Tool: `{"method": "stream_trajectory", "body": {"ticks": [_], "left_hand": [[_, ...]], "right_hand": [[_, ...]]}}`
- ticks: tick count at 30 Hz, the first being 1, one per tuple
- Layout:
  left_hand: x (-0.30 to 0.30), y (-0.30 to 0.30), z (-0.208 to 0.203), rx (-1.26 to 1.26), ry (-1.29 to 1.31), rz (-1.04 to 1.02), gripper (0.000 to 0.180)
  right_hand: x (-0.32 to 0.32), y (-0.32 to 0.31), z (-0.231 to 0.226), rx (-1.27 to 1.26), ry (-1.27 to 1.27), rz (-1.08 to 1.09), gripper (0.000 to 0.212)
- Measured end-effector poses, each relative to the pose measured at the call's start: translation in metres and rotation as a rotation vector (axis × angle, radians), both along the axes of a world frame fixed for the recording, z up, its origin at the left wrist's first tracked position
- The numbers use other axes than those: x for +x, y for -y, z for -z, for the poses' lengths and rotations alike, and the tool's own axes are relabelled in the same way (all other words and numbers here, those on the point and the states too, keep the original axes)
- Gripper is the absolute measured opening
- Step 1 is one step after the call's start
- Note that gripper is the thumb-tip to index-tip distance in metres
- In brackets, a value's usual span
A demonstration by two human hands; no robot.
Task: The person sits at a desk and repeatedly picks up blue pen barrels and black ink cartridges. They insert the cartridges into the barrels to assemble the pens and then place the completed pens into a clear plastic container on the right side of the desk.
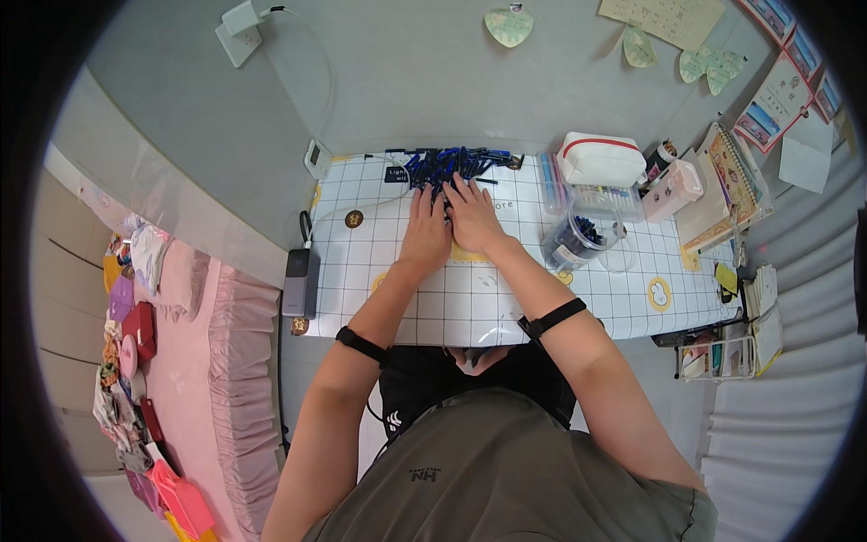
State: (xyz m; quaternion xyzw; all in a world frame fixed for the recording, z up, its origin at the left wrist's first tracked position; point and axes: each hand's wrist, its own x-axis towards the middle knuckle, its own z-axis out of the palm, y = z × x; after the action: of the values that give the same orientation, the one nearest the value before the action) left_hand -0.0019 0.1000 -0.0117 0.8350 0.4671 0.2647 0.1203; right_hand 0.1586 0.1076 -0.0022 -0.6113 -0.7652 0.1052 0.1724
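Note:
A heap of small, slim dark blue and black pieces [452,164], looking like pens or pen parts, lies along the far edge of the desk. My left hand [425,237] rests flat at the heap's near side, fingers stretched forward. Beside it my right hand [476,219] lies with its fingers spread, their tips touching the nearest pieces. The two hands are close together at the thumbs. Whatever lies under the fingertips is hidden. To the right of my right hand stands a clear plastic tub [569,246], partly filled with similar dark pieces.
The desk wears a white grid-patterned cover [433,307]. At its back right are a white pouch with red trim [598,160], a pink box [673,190] and upright notebooks [727,181]. On the left edge stands a dark power bank [302,282] with a white cable. A pink bed [194,379] is further left.

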Motion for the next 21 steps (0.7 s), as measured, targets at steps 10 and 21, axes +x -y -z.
{"method": "stream_trajectory", "body": {"ticks": [10,21], "left_hand": [[0.006,0.012,0.0,-0.019,0.041,0.054,0.061],[0.013,0.041,-0.013,-0.146,0.102,0.097,0.062]], "right_hand": [[0.012,0.011,0.003,-0.004,-0.048,-0.126,0.065],[0.026,0.045,-0.008,-0.036,-0.173,-0.198,0.062]]}}
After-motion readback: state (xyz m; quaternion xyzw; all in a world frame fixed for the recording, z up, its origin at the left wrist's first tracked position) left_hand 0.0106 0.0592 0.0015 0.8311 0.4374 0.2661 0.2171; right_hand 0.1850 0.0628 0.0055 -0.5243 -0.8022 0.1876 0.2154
